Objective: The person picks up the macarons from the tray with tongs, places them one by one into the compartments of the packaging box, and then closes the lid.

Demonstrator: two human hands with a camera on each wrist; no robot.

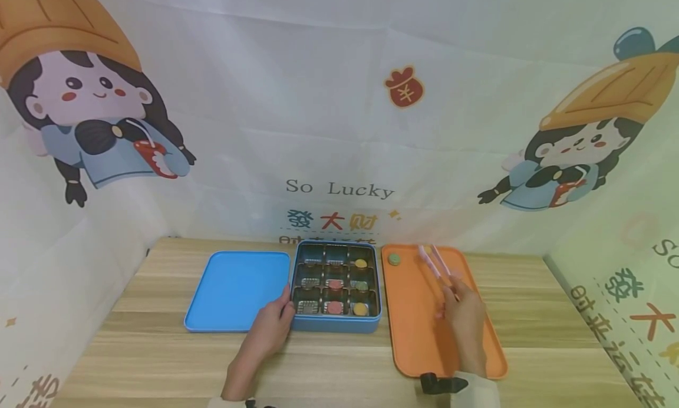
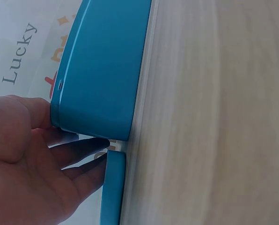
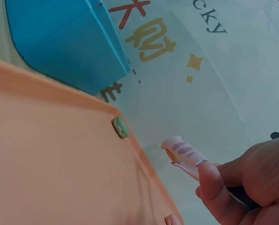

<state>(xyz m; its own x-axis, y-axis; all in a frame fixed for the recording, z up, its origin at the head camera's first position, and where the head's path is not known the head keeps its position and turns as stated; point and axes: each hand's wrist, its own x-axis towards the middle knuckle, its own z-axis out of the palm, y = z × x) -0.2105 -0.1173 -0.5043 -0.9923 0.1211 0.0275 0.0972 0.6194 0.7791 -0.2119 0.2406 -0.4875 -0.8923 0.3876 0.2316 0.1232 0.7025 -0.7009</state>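
Note:
My right hand (image 1: 464,311) holds slim pink-and-white tongs (image 1: 436,263) over the far part of an orange tray (image 1: 419,337). A small yellow flower-shaped piece (image 3: 173,155) sits between the tong tips. Green (image 1: 394,259) and pink (image 3: 173,220) pieces lie on the tray. At the near left corner of a blue box (image 1: 336,323), my left hand (image 1: 273,325) grips its side, thumb at the rim and fingers down along the outer wall. Inside are several compartments; yellow pieces (image 1: 361,309), pink-red pieces (image 1: 334,308) and a green piece (image 1: 359,286) sit in the middle and right columns.
A flat blue lid (image 1: 239,290) lies left of the box, a narrow gap between them. The tray stands close to the box's right side. Behind the wooden table (image 1: 159,349) hangs a printed white cloth (image 1: 297,101), which also covers both sides.

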